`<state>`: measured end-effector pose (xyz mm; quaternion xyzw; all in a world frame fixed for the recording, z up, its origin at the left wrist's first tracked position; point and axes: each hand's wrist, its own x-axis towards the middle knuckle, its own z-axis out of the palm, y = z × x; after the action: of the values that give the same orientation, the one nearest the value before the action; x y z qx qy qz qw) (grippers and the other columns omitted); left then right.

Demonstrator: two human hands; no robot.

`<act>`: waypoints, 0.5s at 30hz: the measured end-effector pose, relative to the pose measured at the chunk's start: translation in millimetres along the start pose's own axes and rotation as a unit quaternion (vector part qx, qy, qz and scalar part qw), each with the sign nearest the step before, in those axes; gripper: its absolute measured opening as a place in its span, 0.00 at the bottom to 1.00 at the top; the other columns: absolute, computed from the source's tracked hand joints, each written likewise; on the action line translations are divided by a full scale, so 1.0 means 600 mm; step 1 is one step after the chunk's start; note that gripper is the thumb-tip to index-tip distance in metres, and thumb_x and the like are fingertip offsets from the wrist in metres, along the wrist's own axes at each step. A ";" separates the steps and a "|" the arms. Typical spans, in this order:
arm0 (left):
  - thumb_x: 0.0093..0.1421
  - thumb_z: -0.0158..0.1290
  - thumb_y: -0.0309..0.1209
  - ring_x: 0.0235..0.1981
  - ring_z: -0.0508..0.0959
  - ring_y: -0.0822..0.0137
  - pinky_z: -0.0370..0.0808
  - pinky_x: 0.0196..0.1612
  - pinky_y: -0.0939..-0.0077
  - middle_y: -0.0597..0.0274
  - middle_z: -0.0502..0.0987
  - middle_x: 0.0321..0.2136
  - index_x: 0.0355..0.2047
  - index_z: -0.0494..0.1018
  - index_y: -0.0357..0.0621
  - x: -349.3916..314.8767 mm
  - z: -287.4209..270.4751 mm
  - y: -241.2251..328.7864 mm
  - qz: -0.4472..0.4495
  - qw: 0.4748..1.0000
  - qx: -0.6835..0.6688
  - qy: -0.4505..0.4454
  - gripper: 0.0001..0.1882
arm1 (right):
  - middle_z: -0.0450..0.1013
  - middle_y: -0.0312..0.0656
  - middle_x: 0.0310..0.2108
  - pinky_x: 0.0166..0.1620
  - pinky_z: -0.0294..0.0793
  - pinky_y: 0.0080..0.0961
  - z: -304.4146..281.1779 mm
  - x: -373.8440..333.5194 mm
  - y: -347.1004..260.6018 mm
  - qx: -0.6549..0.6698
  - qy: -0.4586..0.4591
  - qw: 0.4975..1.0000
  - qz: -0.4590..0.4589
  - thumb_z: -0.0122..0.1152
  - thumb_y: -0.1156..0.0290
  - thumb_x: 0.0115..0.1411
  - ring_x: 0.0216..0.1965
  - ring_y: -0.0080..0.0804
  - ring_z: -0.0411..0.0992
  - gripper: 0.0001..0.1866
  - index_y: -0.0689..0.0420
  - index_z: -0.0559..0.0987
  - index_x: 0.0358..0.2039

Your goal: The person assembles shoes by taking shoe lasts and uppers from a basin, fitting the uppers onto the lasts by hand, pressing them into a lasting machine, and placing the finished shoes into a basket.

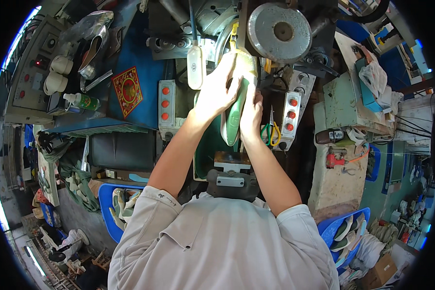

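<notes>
The left hand (pixel 216 92) covered the upper part of the green shoe (pixel 234 118), and the right hand (pixel 250 113) hid its right edge. Whether the shoe's tip touched the machine under the round metal disc (pixel 279 30) could not be told. The blue bin (pixel 345 232) of soles was partly behind the person's shoulder.
</notes>
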<state>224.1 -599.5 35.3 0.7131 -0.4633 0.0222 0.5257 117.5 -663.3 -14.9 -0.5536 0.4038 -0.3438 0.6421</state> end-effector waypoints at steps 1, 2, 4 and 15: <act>0.65 0.57 0.31 0.58 0.78 0.41 0.74 0.63 0.60 0.33 0.74 0.59 0.65 0.68 0.30 0.001 0.001 0.004 0.018 1.000 -0.007 0.015 0.29 | 0.76 0.48 0.38 0.49 0.73 0.31 -0.003 0.005 0.007 0.021 -0.012 1.000 0.006 0.51 0.38 0.72 0.41 0.33 0.73 0.35 0.66 0.74 0.45; 0.65 0.57 0.31 0.58 0.78 0.41 0.74 0.63 0.60 0.33 0.74 0.59 0.65 0.68 0.30 0.002 0.003 0.006 0.021 1.000 -0.009 0.018 0.29 | 0.76 0.48 0.38 0.49 0.73 0.31 -0.008 0.011 0.013 0.020 -0.011 1.000 0.002 0.51 0.38 0.72 0.41 0.33 0.73 0.35 0.66 0.74 0.45; 0.65 0.58 0.30 0.57 0.78 0.41 0.75 0.61 0.60 0.34 0.75 0.59 0.65 0.68 0.31 -0.003 0.004 0.000 0.006 1.000 0.003 0.015 0.29 | 0.76 0.48 0.52 0.55 0.74 0.28 -0.010 0.016 0.012 0.025 -0.048 0.997 0.055 0.49 0.42 0.75 0.51 0.32 0.75 0.35 0.65 0.72 0.60; 0.73 0.53 0.30 0.40 0.82 0.69 0.80 0.46 0.72 0.60 0.82 0.42 0.51 0.78 0.34 -0.132 0.054 -0.042 -0.382 0.778 -0.486 0.113 0.13 | 0.78 0.43 0.47 0.48 0.77 0.28 -0.008 -0.012 -0.010 0.129 -0.082 0.981 0.120 0.52 0.34 0.70 0.45 0.30 0.77 0.40 0.64 0.76 0.54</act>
<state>181.4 -573.9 -38.6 0.4733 -0.0396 -0.3284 0.8164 110.0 -660.0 -8.5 -0.4397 0.3658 -0.2668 0.7757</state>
